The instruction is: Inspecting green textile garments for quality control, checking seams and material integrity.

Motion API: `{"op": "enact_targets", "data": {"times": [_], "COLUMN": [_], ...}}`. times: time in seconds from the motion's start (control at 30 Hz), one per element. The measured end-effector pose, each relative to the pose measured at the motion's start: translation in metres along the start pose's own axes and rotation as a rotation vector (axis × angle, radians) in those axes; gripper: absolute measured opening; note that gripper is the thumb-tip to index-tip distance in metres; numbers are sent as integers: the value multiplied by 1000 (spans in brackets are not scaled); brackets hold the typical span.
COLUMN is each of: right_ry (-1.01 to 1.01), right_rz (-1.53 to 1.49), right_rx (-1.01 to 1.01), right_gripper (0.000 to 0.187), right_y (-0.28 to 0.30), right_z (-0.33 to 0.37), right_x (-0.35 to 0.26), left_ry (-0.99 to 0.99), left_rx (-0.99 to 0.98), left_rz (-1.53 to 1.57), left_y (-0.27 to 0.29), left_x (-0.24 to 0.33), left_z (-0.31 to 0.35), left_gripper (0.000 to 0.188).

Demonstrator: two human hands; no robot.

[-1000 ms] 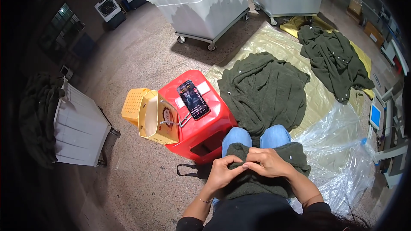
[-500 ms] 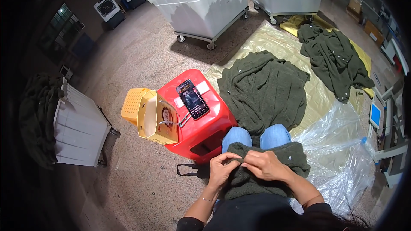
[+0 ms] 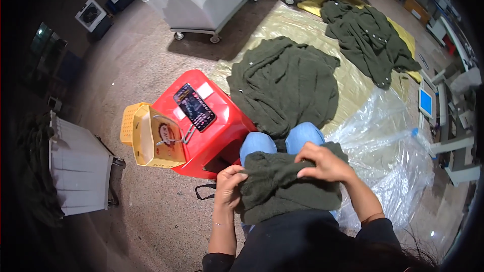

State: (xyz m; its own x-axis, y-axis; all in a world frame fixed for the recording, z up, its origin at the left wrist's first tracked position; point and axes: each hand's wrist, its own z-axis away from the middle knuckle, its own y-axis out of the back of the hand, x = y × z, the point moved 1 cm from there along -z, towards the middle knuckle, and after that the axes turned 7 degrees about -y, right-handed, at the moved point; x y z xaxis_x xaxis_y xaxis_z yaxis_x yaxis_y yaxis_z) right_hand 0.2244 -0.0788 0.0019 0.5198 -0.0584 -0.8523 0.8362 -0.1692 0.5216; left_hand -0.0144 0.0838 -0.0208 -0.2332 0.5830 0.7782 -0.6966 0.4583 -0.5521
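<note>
A dark green fleece garment [image 3: 287,191] lies bunched across my lap. My left hand [image 3: 230,185] pinches its left edge between thumb and fingers. Farther right, my right hand [image 3: 322,163] grips a raised fold along its upper part, the fingers curled over the cloth. Beyond my knees, a pile of the same dark green fabric [image 3: 287,88] rests on a yellowish plastic sheet [image 3: 264,25]. Some of the garment is hidden by my hands.
To my left stands a red stool [image 3: 222,121] bearing a smartphone [image 3: 195,107]. A yellow box [image 3: 166,143] and a yellow basket [image 3: 129,122] are at its side. Grey wheeled bins [image 3: 212,0] stand ahead, more green garments [image 3: 370,38] at far right, clear plastic [image 3: 378,161] nearer.
My hands have moved apart along the garment, the left one outward to its edge. The whole view has shifted, so the surroundings sit further left and higher.
</note>
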Motion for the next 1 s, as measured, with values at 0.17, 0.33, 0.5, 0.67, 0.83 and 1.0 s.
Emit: {"op": "enact_targets", "data": {"times": [0.17,0.33,0.5,0.67,0.83,1.0], "right_ry": [-286,-135,-106,47,414,550], "right_rz": [-244,100,92,180,177,165], "right_rx": [203,400,308,455,470,511], "right_gripper": [22,26,23,20,24,28], "right_y": [21,25,31,20,-8,-44], "right_z": [20,22,35,29,15,-1], "right_x": [1,-13,-10,-6,-62,-70], "left_ry": [25,0,-42,-60,-73,-152], "left_rx": [0,-2,-14,11,20,-83], "left_rz": [70,118,136,87,-74,-160], "left_y": [-8,-10,-12,-12,-33,-59], "left_x": [-1,-7,2,4,-6,-2], "left_z": [8,6,9,13,12,19], "left_gripper": [14,18,21,22,15,10]}}
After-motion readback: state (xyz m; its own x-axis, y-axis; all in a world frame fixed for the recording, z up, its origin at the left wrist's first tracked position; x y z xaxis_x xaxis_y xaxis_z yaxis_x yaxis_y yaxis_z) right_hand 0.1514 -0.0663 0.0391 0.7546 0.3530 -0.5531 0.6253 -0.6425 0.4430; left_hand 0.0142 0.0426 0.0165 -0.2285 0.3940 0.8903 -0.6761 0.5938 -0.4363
